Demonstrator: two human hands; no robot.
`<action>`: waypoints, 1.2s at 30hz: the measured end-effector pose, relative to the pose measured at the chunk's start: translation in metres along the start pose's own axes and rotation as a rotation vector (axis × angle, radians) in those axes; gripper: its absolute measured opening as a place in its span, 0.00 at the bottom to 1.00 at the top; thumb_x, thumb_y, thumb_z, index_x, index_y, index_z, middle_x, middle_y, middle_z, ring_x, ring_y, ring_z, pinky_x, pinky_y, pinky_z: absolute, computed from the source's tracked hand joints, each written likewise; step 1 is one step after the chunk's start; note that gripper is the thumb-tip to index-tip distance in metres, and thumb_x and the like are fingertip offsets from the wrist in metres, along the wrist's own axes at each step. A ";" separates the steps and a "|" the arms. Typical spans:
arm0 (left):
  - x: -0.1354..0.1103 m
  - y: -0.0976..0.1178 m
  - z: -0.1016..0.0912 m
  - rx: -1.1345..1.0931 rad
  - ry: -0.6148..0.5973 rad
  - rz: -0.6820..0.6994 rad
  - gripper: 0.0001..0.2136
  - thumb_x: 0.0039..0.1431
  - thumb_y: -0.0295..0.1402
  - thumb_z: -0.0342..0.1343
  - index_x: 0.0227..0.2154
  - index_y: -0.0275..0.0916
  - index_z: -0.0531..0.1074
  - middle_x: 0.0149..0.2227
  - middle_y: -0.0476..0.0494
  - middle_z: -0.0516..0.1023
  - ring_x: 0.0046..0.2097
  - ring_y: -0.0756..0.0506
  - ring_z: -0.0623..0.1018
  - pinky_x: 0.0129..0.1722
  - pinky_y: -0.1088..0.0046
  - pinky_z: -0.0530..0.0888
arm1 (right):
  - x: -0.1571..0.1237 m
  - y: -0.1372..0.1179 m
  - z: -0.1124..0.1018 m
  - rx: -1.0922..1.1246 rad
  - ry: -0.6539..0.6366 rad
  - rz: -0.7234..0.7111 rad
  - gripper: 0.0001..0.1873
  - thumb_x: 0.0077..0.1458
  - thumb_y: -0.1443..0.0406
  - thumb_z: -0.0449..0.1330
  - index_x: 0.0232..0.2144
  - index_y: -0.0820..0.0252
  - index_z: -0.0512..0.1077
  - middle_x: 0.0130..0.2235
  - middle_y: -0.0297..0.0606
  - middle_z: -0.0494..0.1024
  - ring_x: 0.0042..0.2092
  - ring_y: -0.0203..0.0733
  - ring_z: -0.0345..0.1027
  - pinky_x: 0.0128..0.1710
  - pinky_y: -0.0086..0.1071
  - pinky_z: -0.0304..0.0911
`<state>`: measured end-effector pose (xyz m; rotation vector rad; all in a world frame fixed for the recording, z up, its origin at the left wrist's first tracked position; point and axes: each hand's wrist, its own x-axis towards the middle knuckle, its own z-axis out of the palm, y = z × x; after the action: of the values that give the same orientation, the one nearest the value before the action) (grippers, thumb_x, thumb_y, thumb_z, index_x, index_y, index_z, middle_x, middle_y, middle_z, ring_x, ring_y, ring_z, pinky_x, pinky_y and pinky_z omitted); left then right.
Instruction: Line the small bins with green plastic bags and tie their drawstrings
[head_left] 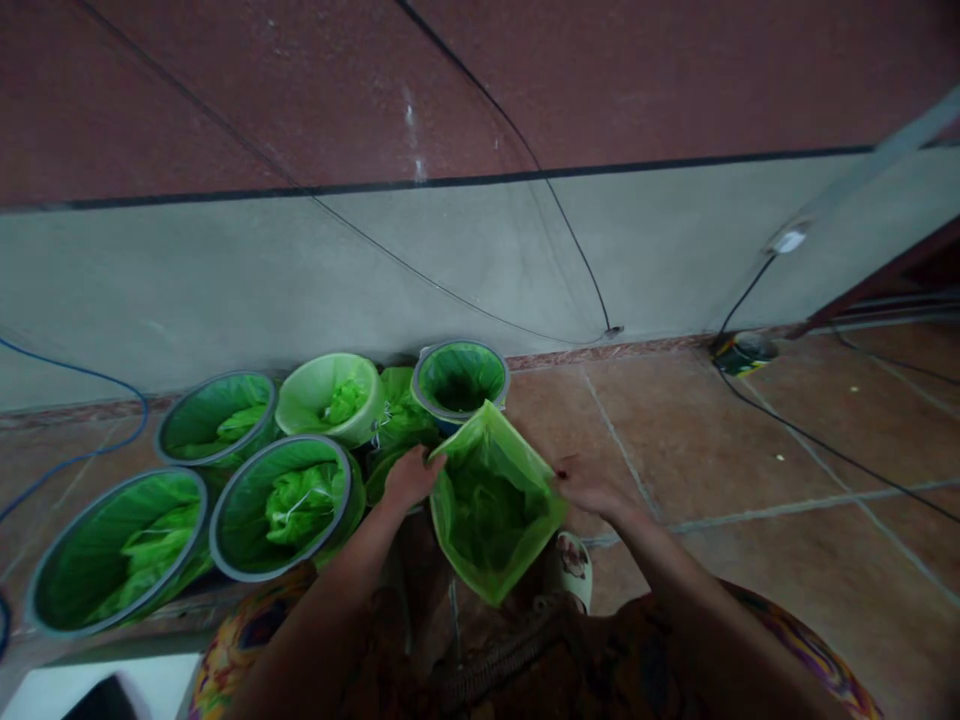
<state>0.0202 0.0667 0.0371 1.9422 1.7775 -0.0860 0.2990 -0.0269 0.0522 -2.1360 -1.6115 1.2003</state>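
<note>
Over the tiled floor (720,570), near the rightmost bin (505,378), hung an open green bag (491,505), its rim pinched in the grip of the left hand (411,477) and the right hand (591,488), seemingly light, soft and slippery, so best held by opposite edges.

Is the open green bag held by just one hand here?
No, the left hand grips one side of the open green bag at its rim, while the right hand grips the opposite side.
</note>
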 end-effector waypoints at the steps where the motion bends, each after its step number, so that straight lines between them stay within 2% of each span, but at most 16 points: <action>1: -0.001 -0.003 0.004 0.000 -0.041 -0.011 0.22 0.60 0.48 0.50 0.45 0.34 0.72 0.44 0.35 0.80 0.47 0.40 0.78 0.41 0.71 0.69 | 0.002 0.002 0.001 -0.100 0.012 0.021 0.06 0.44 0.65 0.59 0.20 0.62 0.73 0.23 0.37 0.73 0.30 0.41 0.67 0.29 0.30 0.56; 3: -0.004 -0.010 0.010 0.000 -0.109 -0.008 0.24 0.57 0.50 0.53 0.46 0.33 0.72 0.47 0.34 0.79 0.49 0.39 0.78 0.44 0.70 0.70 | 0.005 0.006 0.004 -0.217 0.042 0.053 0.09 0.45 0.64 0.62 0.30 0.63 0.76 0.31 0.43 0.78 0.36 0.46 0.71 0.33 0.31 0.60; 6: -0.009 -0.016 0.013 0.011 -0.151 0.001 0.22 0.57 0.47 0.54 0.45 0.33 0.72 0.46 0.34 0.79 0.49 0.38 0.78 0.44 0.69 0.71 | 0.011 0.008 0.010 -0.238 0.105 0.098 0.21 0.50 0.60 0.62 0.45 0.65 0.73 0.42 0.49 0.79 0.43 0.50 0.73 0.39 0.34 0.63; 9: -0.015 -0.013 0.010 0.061 -0.145 -0.004 0.20 0.56 0.44 0.56 0.44 0.31 0.71 0.46 0.32 0.79 0.49 0.37 0.78 0.44 0.68 0.72 | 0.020 0.007 0.016 -0.204 0.159 0.104 0.24 0.55 0.58 0.60 0.51 0.67 0.69 0.45 0.51 0.79 0.46 0.49 0.73 0.42 0.33 0.63; 13: -0.023 -0.003 0.007 0.112 -0.174 -0.034 0.19 0.54 0.36 0.57 0.47 0.30 0.68 0.46 0.30 0.78 0.49 0.37 0.78 0.43 0.68 0.72 | 0.031 0.005 0.022 -0.237 0.193 0.120 0.19 0.59 0.60 0.56 0.49 0.64 0.71 0.44 0.48 0.80 0.45 0.44 0.74 0.40 0.28 0.62; 17: -0.025 0.001 0.005 0.165 -0.157 -0.063 0.16 0.56 0.26 0.51 0.47 0.29 0.68 0.44 0.30 0.79 0.47 0.37 0.79 0.41 0.68 0.72 | 0.032 0.001 0.020 -0.351 0.218 0.152 0.15 0.60 0.63 0.52 0.42 0.60 0.76 0.41 0.45 0.81 0.43 0.42 0.75 0.36 0.27 0.59; 24: -0.011 -0.011 -0.012 0.129 -0.024 -0.073 0.10 0.57 0.28 0.49 0.34 0.37 0.76 0.39 0.37 0.81 0.45 0.40 0.80 0.37 0.72 0.70 | 0.015 -0.012 0.003 -0.342 0.302 0.161 0.15 0.56 0.64 0.52 0.35 0.58 0.79 0.37 0.43 0.82 0.38 0.42 0.75 0.29 0.28 0.56; 28: -0.009 -0.013 -0.020 0.079 0.072 -0.070 0.10 0.56 0.27 0.50 0.34 0.38 0.78 0.38 0.40 0.82 0.44 0.41 0.80 0.38 0.73 0.70 | 0.008 -0.008 -0.010 -0.273 0.308 0.207 0.15 0.54 0.64 0.53 0.34 0.57 0.80 0.36 0.42 0.82 0.38 0.42 0.75 0.29 0.27 0.57; 32: -0.009 -0.013 -0.022 0.040 0.153 -0.112 0.13 0.57 0.25 0.49 0.39 0.38 0.77 0.40 0.41 0.82 0.45 0.42 0.79 0.42 0.72 0.71 | 0.006 0.003 -0.016 -0.303 0.227 0.243 0.13 0.52 0.65 0.54 0.32 0.59 0.80 0.35 0.44 0.82 0.39 0.44 0.75 0.30 0.28 0.58; 34: -0.008 -0.014 -0.021 0.047 0.137 -0.125 0.13 0.58 0.26 0.48 0.40 0.38 0.76 0.41 0.40 0.81 0.46 0.42 0.79 0.43 0.71 0.71 | 0.007 0.007 -0.014 -0.340 0.156 0.239 0.11 0.51 0.65 0.56 0.30 0.60 0.79 0.35 0.45 0.81 0.39 0.46 0.75 0.30 0.29 0.59; 36: -0.008 -0.015 -0.018 0.068 0.097 -0.126 0.14 0.58 0.28 0.50 0.44 0.37 0.75 0.43 0.39 0.80 0.47 0.41 0.78 0.45 0.70 0.71 | 0.009 0.008 -0.009 -0.326 0.134 0.224 0.11 0.51 0.63 0.59 0.35 0.60 0.79 0.37 0.46 0.81 0.41 0.47 0.76 0.33 0.29 0.61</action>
<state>-0.0002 0.0671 0.0510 1.9094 1.9832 -0.0985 0.3121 -0.0193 0.0491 -2.5949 -1.6367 0.8723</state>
